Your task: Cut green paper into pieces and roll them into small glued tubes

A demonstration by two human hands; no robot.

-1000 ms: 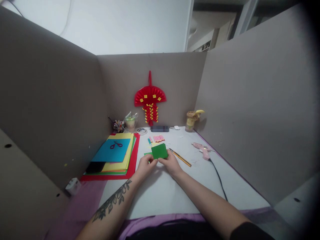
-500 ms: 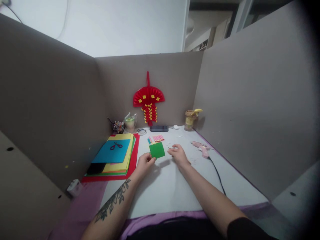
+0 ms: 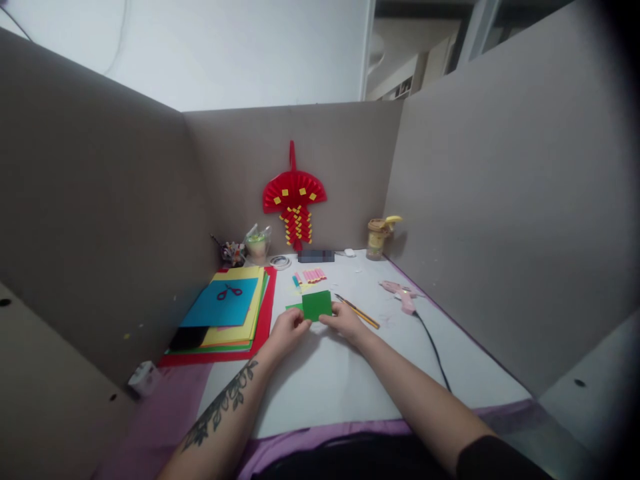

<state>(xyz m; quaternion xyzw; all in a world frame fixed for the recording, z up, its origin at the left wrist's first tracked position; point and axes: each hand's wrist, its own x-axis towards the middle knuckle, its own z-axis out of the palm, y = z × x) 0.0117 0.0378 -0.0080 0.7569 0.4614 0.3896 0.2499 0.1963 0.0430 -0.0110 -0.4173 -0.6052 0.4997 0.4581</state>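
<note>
A piece of green paper [image 3: 317, 306] is held between both hands above the white table top. My left hand [image 3: 291, 328] pinches its lower left side, and my right hand [image 3: 345, 319] grips its lower right corner. Another green part [image 3: 295, 307] sticks out to the left behind my left fingers; whether it is the same sheet I cannot tell. Just beyond my right hand, a yellow pencil [image 3: 367, 316] lies slanting on the table. Small pink rolls [image 3: 315, 275] and a blue piece [image 3: 296, 282] lie behind the green paper.
On the left, coloured paper sheets [image 3: 223, 303] carry red-handled scissors [image 3: 229, 292]. A pink glue gun [image 3: 407, 301] with a black cable lies at right. Along the back stand a cup [image 3: 376, 241], a bagged cup [image 3: 257, 247] and a red fan decoration [image 3: 295, 193] on the panel.
My right hand has moved left and taken hold of the green paper, which now shows as a lower, wider shape. The pencil now lies in plain view on the table.
</note>
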